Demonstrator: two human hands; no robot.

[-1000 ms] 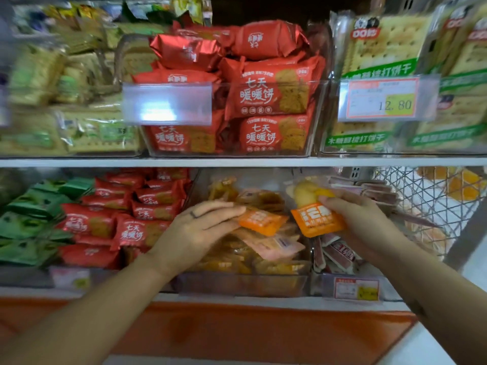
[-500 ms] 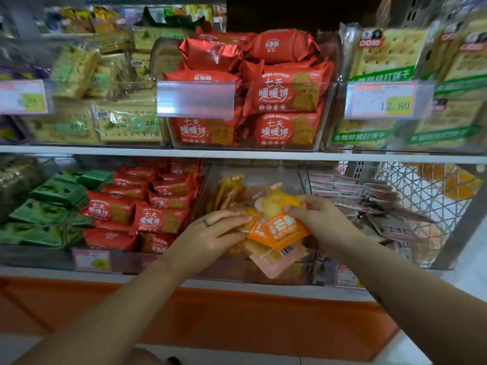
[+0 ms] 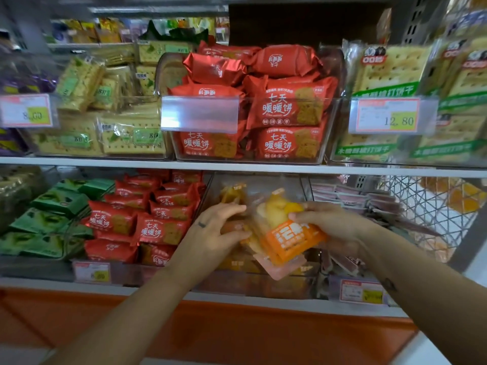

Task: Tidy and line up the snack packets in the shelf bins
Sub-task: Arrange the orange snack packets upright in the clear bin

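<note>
Head view: right hand (image 3: 334, 225) fingers grip the orange packet (image 3: 290, 241) over the clear bin (image 3: 263, 285); left hand (image 3: 213, 233) fingers pinch a yellow packet (image 3: 234, 227) inside it

Two hands work among snack packets in a clear bin (image 3: 263, 287) on the lower shelf.

The right hand (image 3: 334, 225) pinches an orange packet (image 3: 290, 241) by its edge, tilted, with a pale pink packet (image 3: 279, 271) showing just beneath it. The left hand (image 3: 213, 233), close beside, curls fingers and thumb round a clump of yellowish packets (image 3: 233, 225) in the same bin. Left of the left hand sit red packets (image 3: 147, 222), then green packets (image 3: 52, 214) further out. Right of the right hand stands a wire basket (image 3: 434, 206). Above both hands, a price tag (image 3: 387, 115) reads 12.80.
</note>
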